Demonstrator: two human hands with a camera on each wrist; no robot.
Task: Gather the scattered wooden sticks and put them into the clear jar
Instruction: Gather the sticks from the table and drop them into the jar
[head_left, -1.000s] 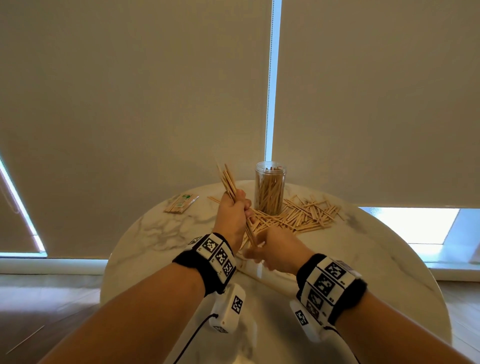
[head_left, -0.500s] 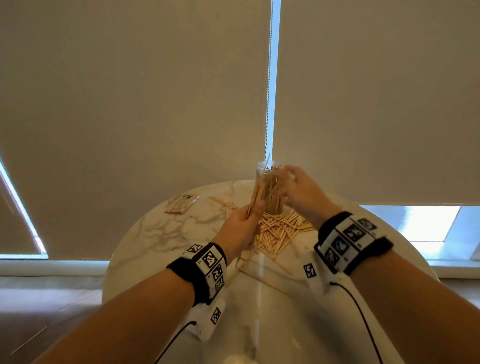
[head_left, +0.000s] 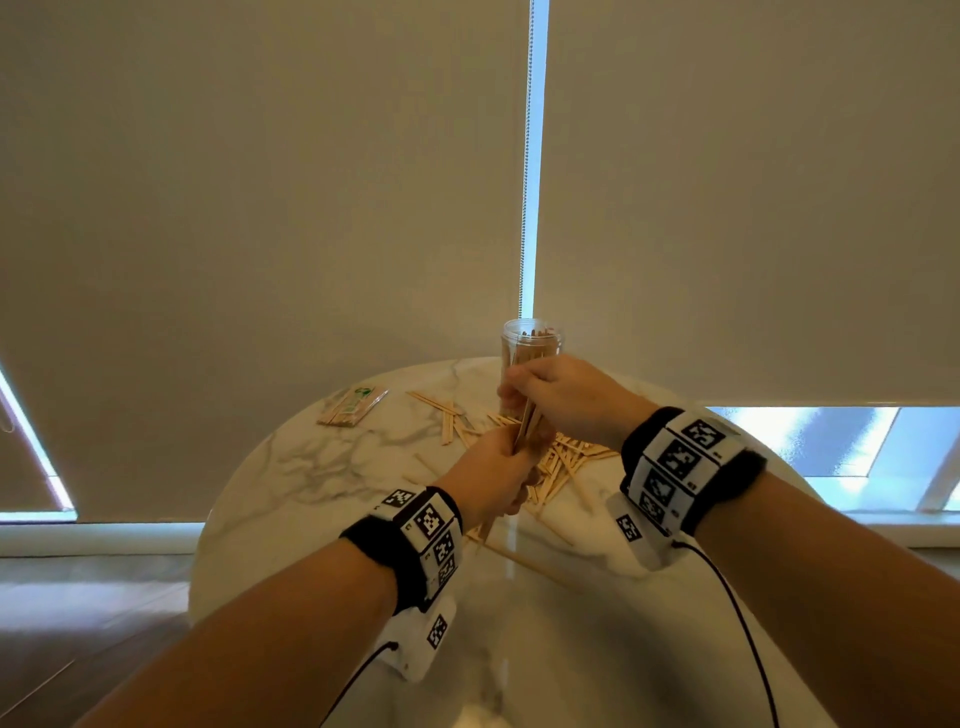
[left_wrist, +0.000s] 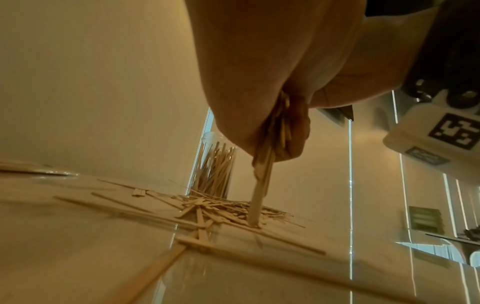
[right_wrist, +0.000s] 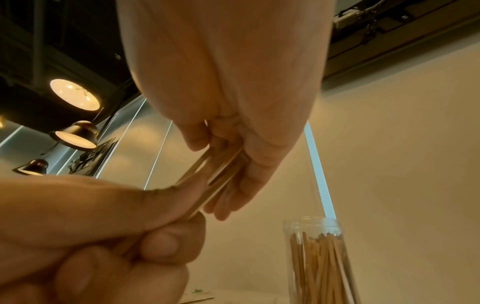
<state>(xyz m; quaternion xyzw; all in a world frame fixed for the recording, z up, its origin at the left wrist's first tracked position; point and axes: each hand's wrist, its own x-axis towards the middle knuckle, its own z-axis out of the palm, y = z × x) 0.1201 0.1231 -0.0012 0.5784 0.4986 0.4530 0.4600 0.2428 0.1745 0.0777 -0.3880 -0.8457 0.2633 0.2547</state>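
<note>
The clear jar (head_left: 531, 349) stands upright at the table's far side, holding several wooden sticks. My left hand (head_left: 498, 462) grips a bundle of sticks (head_left: 525, 428) just in front of it. In the left wrist view the bundle (left_wrist: 261, 179) stands upright, its lower end on the loose stick pile (left_wrist: 221, 207). My right hand (head_left: 524, 397) pinches the bundle's upper end between thumb and fingers, shown closely in the right wrist view as the bundle (right_wrist: 221, 172) with the jar (right_wrist: 319, 261) below right. More scattered sticks (head_left: 563, 460) lie beneath both hands.
The round marble table (head_left: 311, 467) has a wrapped packet of sticks (head_left: 353, 408) at its far left. A few loose sticks (head_left: 441, 410) lie left of the jar, and a long stick (head_left: 524, 561) lies nearer me. Roller blinds hang close behind the table.
My right hand has come down from the jar's mouth to the bundle in my left hand and taken hold of its top. The left hand has lifted slightly.
</note>
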